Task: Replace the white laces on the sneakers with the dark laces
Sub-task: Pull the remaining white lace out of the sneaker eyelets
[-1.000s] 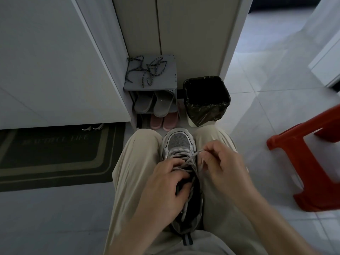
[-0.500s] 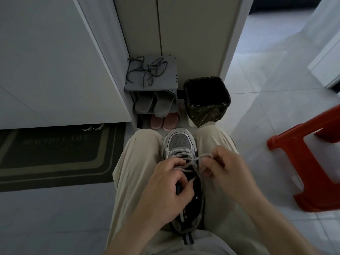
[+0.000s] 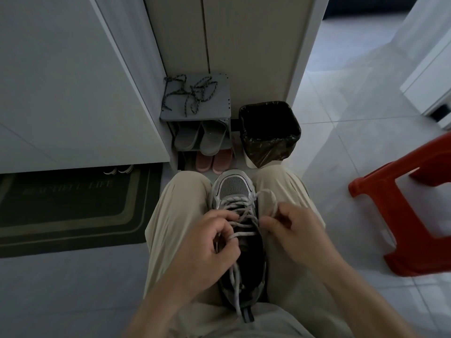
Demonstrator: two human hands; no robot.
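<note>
At the left of the frame a dark doormat (image 3: 68,206) lies on the tiled floor; right of it, in the upper middle, the dark laces (image 3: 190,96) lie in a loose tangle on top of a small grey shoe rack (image 3: 219,111), well apart from the hands; grey slippers (image 3: 200,137) sit on the shelf beneath, pink slippers (image 3: 214,161) lower still. In the lower middle the left hand (image 3: 205,254) rests on the left side of the grey sneaker (image 3: 233,189), its fingers (image 3: 228,217) curled and pinching a strand of the white lace (image 3: 244,225); the sneaker lies toe-forward between the person's knees in beige trousers (image 3: 175,215), the lace still threaded across its upper eyelets, one loose end trailing toward the heel. Just right of the sneaker the right hand (image 3: 297,230) pinches a slack loop of the same lace between thumb and forefinger, the other fingers curled in. Above it stands a waste bin (image 3: 290,118) with a dark liner; at the far right a red plastic stool (image 3: 415,215).
</note>
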